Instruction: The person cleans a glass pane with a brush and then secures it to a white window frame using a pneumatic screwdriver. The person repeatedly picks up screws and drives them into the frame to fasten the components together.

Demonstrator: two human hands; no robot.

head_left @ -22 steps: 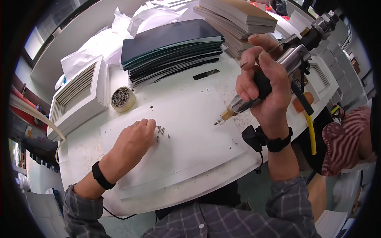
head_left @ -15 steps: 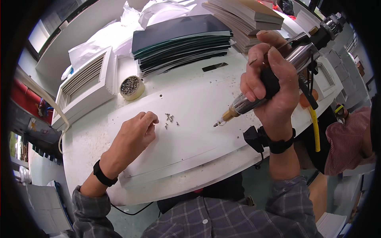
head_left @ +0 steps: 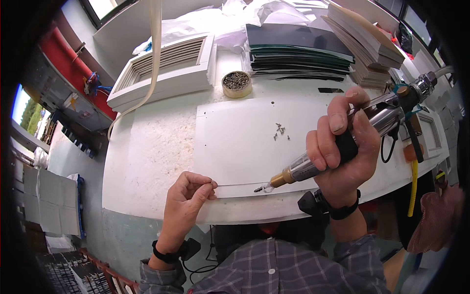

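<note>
My right hand is wrapped round an air screwdriver, silver with a black grip and a brass-coloured collar. Its tip slants down to the left, just above the front edge of a white panel; a small dark bit shows at the end. Left of that tip, my left hand is in a pinch over the panel's near left corner, thumb against the fingertips. Whatever lies between them is too small to make out. Several small screws lie loose on the panel. A round tub full of screws stands behind it.
White louvred frames are stacked at the back left of the white table. Dark green sheets and pale boards are piled at the back. A pale hose hangs at left; a yellow hose hangs at right.
The view has swung left. My left hand has gone from beside the loose screws to the panel's near left corner, and the screwdriver tip has come down toward the panel's front edge.
</note>
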